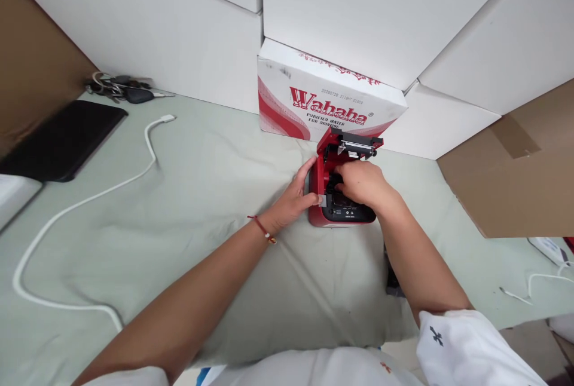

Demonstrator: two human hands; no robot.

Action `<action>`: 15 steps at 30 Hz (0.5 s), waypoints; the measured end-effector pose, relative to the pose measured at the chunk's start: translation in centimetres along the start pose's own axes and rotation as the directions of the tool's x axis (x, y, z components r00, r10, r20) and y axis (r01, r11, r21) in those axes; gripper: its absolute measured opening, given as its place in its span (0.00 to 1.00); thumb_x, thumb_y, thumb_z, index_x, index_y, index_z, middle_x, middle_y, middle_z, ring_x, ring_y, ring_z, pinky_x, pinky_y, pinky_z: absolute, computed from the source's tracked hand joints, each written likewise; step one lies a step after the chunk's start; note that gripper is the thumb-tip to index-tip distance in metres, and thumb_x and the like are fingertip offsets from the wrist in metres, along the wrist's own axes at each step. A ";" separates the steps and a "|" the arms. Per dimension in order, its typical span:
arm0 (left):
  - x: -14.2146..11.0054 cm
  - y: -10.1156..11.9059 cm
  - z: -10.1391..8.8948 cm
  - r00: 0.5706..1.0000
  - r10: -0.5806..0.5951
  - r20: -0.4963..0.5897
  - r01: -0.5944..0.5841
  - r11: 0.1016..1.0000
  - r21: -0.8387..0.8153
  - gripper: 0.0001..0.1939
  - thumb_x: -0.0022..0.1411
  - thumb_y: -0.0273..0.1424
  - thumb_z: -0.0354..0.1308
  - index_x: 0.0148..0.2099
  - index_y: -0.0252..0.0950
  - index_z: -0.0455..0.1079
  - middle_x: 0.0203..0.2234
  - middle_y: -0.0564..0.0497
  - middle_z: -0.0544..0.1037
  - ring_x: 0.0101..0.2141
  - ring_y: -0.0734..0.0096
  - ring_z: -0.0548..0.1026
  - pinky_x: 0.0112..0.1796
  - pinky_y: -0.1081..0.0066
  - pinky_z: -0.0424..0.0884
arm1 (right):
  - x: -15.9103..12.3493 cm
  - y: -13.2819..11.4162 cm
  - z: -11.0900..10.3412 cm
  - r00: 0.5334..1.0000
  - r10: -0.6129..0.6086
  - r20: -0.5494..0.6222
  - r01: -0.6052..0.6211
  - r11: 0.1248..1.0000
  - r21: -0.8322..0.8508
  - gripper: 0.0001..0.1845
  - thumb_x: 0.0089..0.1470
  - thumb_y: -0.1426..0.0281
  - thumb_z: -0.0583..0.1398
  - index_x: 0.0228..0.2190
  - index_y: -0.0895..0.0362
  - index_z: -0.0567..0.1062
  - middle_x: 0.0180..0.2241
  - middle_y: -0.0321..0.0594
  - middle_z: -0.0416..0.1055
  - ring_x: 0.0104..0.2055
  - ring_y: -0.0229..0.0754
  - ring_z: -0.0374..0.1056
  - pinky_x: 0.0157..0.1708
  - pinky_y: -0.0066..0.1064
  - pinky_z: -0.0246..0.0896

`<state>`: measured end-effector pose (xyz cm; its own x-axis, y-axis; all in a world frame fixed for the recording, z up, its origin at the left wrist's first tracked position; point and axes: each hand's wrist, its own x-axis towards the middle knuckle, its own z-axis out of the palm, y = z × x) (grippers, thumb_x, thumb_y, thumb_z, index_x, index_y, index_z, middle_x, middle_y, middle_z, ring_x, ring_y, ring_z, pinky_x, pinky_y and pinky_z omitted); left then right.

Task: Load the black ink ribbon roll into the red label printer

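A small red label printer [318,216] stands on the cloth-covered surface with its lid [352,142] raised, showing a black inside and a front panel with small buttons. My left hand [290,199] grips the printer's left side, thumb at the front corner by a grey tab and fingers along the wall. Into the open compartment reaches my right hand [365,184], its fingers curled down around a dark part. What those fingers hold, if anything, is hidden by the hand.
Behind the printer a white and red Wahaha carton [329,102] leans against white panels. To the left lie a white cable [89,198], keys [130,88] and a black flat device [67,138]. A cardboard box [511,165] stands at right; a dark object [393,275] is partly behind my right forearm.
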<state>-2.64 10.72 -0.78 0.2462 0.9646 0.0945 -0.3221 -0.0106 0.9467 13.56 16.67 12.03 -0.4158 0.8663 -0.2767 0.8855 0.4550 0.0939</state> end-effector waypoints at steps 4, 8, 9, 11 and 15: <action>0.1 0.1 0.0 1.000 0.005 -0.004 -0.005 1.000 -0.023 0.55 0.55 0.37 0.68 0.80 0.45 0.48 0.79 0.43 0.56 0.77 0.40 0.54 0.75 0.43 0.56 | -2.7 1.4 -0.9 0.999 -0.018 -0.034 0.021 0.995 0.093 0.17 0.62 0.71 0.66 0.52 0.54 0.84 0.50 0.49 0.85 0.49 0.55 0.81 0.46 0.40 0.74; 0.0 0.4 0.1 1.000 -0.002 -0.005 0.002 1.000 -0.012 0.53 0.56 0.36 0.68 0.80 0.46 0.50 0.81 0.45 0.54 0.78 0.40 0.55 0.76 0.41 0.55 | -10.1 6.0 -1.9 0.984 0.033 -0.177 0.078 0.809 0.583 0.21 0.67 0.56 0.64 0.58 0.49 0.82 0.45 0.40 0.84 0.42 0.48 0.79 0.41 0.36 0.76; 0.0 0.5 0.1 1.000 -0.006 -0.006 0.006 1.000 -0.009 0.53 0.56 0.35 0.67 0.80 0.45 0.50 0.80 0.44 0.54 0.78 0.40 0.54 0.76 0.41 0.55 | -12.0 7.4 -1.8 0.980 0.081 -0.179 0.060 0.745 0.664 0.24 0.67 0.51 0.65 0.56 0.49 0.82 0.43 0.41 0.84 0.39 0.47 0.78 0.38 0.35 0.75; 0.0 0.6 0.1 1.000 -0.010 -0.007 0.010 1.000 -0.015 0.54 0.55 0.35 0.67 0.80 0.45 0.50 0.80 0.44 0.55 0.78 0.40 0.54 0.76 0.41 0.55 | -15.0 9.7 -0.9 0.980 0.149 -0.134 0.008 0.639 0.769 0.28 0.64 0.45 0.65 0.54 0.51 0.84 0.40 0.43 0.83 0.37 0.46 0.77 0.36 0.35 0.75; 0.2 0.2 -0.1 1.000 0.001 -0.003 -0.001 1.000 -0.030 0.54 0.55 0.36 0.67 0.80 0.45 0.50 0.80 0.45 0.55 0.79 0.41 0.52 0.77 0.42 0.53 | -16.1 10.8 3.5 0.996 0.062 0.070 -0.093 0.559 0.824 0.28 0.62 0.43 0.67 0.47 0.54 0.85 0.43 0.45 0.85 0.43 0.51 0.80 0.44 0.39 0.79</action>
<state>-2.76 10.89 -0.56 0.2428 0.9655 0.0947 -0.3498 -0.0039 0.9368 30.51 6.93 14.19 -0.3444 0.8763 -0.3368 0.7041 0.0038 -0.7101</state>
